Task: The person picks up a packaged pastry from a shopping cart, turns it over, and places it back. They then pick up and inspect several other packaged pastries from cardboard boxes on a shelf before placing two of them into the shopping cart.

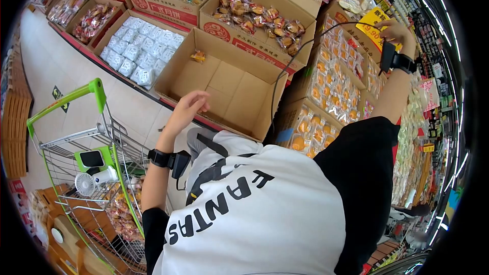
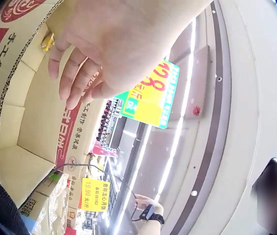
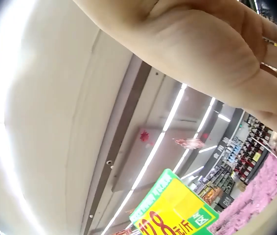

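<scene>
My left hand (image 1: pixel 192 104) is over the near rim of a large cardboard box (image 1: pixel 229 76), its fingers loosely bent with nothing between them. A single wrapped mooncake (image 1: pixel 198 56) lies at the far left of this box; the left wrist view shows the yellow packet (image 2: pixel 47 42) beyond my fingertips. My right hand (image 1: pixel 398 31) reaches out to the far right, beside a yellow price sign (image 1: pixel 371 26). A thin black cable (image 1: pixel 298 51) runs from the box's right side up to that hand. In the right wrist view the palm (image 3: pixel 202 54) fills the top, its fingers partly cut off.
Beyond stand boxes of wrapped mooncakes (image 1: pixel 254 16) and white packets (image 1: pixel 137 46). Clear-packed orange-yellow cakes (image 1: pixel 326 86) fill boxes on the right. At left is a shopping cart (image 1: pixel 97 89) with a small white fan (image 1: pixel 85 184) and bagged goods (image 1: pixel 125 211).
</scene>
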`<action>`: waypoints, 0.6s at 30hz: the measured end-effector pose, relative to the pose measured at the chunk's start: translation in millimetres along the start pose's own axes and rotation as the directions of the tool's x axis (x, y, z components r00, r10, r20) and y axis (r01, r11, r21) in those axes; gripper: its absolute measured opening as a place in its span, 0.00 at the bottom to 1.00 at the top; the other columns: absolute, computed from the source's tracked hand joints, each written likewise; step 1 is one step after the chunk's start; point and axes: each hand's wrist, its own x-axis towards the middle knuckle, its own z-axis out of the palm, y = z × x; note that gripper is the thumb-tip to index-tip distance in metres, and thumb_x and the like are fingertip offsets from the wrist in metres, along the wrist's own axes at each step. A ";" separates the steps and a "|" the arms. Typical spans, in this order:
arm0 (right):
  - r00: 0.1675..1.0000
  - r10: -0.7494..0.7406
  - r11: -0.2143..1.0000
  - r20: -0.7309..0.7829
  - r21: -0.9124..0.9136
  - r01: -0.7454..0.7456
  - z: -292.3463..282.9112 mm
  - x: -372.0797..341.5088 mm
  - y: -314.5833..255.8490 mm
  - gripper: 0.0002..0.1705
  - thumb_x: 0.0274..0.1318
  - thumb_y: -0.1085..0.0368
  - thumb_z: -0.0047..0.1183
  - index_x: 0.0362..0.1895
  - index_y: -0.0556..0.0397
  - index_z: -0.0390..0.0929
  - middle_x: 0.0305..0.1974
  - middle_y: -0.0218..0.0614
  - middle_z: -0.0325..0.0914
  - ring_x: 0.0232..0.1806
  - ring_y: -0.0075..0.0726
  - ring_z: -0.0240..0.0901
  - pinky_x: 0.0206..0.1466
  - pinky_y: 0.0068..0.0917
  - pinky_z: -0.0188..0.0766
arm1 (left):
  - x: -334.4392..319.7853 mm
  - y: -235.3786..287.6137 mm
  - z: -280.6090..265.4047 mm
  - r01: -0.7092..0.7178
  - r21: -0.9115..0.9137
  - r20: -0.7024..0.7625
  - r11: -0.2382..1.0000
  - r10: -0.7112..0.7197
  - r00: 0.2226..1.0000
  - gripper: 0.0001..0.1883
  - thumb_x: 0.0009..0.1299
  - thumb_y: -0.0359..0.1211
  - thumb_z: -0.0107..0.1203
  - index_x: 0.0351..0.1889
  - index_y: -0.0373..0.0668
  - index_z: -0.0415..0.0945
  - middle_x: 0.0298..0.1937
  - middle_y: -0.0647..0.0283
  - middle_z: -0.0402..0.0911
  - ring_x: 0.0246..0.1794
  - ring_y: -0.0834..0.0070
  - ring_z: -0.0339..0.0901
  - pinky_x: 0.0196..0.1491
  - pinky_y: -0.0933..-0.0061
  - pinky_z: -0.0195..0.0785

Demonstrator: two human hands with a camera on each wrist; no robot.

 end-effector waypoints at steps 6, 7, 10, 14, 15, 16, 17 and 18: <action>0.889 -0.457 0.769 -0.011 -0.508 0.389 -33.0 74.2 108.0 0.19 0.39 0.75 0.48 0.41 0.47 0.74 0.24 0.32 0.71 0.15 0.23 0.64 0.15 0.21 0.59 | -5.3 -9.7 -2.2 0.052 -0.029 -0.061 0.998 -0.053 0.997 0.10 0.66 0.29 0.40 0.41 0.37 0.69 0.28 0.65 0.73 0.29 0.81 0.69 0.35 0.83 0.63; 0.963 -0.177 0.968 -0.203 -0.214 0.133 -36.0 61.4 102.2 0.18 0.39 0.76 0.47 0.40 0.51 0.74 0.22 0.34 0.71 0.13 0.24 0.63 0.13 0.21 0.57 | -5.7 -9.0 -1.9 0.057 -0.021 -0.077 0.998 -0.058 0.995 0.10 0.66 0.29 0.40 0.41 0.37 0.69 0.28 0.64 0.73 0.29 0.81 0.69 0.35 0.83 0.63; 0.923 0.210 0.968 -0.323 0.198 -0.151 -45.2 -21.5 52.9 0.15 0.38 0.77 0.43 0.35 0.58 0.74 0.14 0.36 0.67 0.07 0.27 0.60 0.08 0.23 0.53 | -2.3 -10.2 -0.4 0.075 -0.017 -0.083 0.997 -0.077 0.994 0.09 0.66 0.29 0.40 0.40 0.37 0.69 0.27 0.64 0.73 0.29 0.81 0.69 0.34 0.83 0.63; 0.941 0.063 0.948 -0.334 0.316 0.049 -44.5 -13.7 78.3 0.16 0.39 0.77 0.44 0.37 0.58 0.74 0.12 0.32 0.65 0.09 0.25 0.60 0.09 0.21 0.51 | 6.9 -9.4 8.6 0.093 0.001 -0.071 0.996 -0.093 0.993 0.09 0.66 0.29 0.41 0.40 0.37 0.69 0.27 0.65 0.74 0.28 0.82 0.69 0.33 0.83 0.63; 0.960 0.065 0.942 -0.272 0.334 0.031 -38.8 -9.9 73.1 0.16 0.40 0.76 0.45 0.38 0.57 0.74 0.14 0.31 0.65 0.11 0.23 0.61 0.10 0.20 0.52 | 9.2 -12.3 10.7 0.097 0.004 -0.063 0.995 -0.096 0.993 0.09 0.66 0.29 0.41 0.40 0.37 0.69 0.27 0.65 0.74 0.28 0.82 0.69 0.33 0.83 0.63; 0.959 0.088 0.971 -0.270 0.238 -0.022 -30.5 -3.2 68.1 0.15 0.41 0.76 0.46 0.38 0.57 0.74 0.16 0.31 0.66 0.13 0.22 0.61 0.12 0.19 0.54 | 11.5 -17.5 12.2 0.091 -0.008 -0.046 0.996 -0.091 0.995 0.09 0.66 0.29 0.41 0.40 0.37 0.69 0.27 0.65 0.74 0.28 0.82 0.69 0.33 0.83 0.62; 0.970 0.094 0.968 -0.226 0.249 -0.036 -18.6 -4.4 57.8 0.16 0.40 0.76 0.46 0.39 0.57 0.74 0.16 0.31 0.66 0.13 0.23 0.63 0.13 0.19 0.55 | 12.7 -19.0 13.4 0.084 -0.019 -0.032 0.996 -0.084 0.996 0.09 0.66 0.29 0.41 0.40 0.37 0.69 0.27 0.65 0.74 0.28 0.82 0.69 0.33 0.83 0.62; 0.979 0.097 0.965 -0.180 0.259 -0.048 -6.5 -4.4 45.9 0.16 0.40 0.76 0.46 0.39 0.56 0.74 0.17 0.32 0.67 0.14 0.23 0.64 0.14 0.18 0.56 | 12.5 -18.7 14.6 0.085 -0.015 -0.032 0.996 -0.085 0.996 0.09 0.66 0.29 0.41 0.40 0.37 0.69 0.27 0.65 0.74 0.28 0.82 0.69 0.33 0.83 0.62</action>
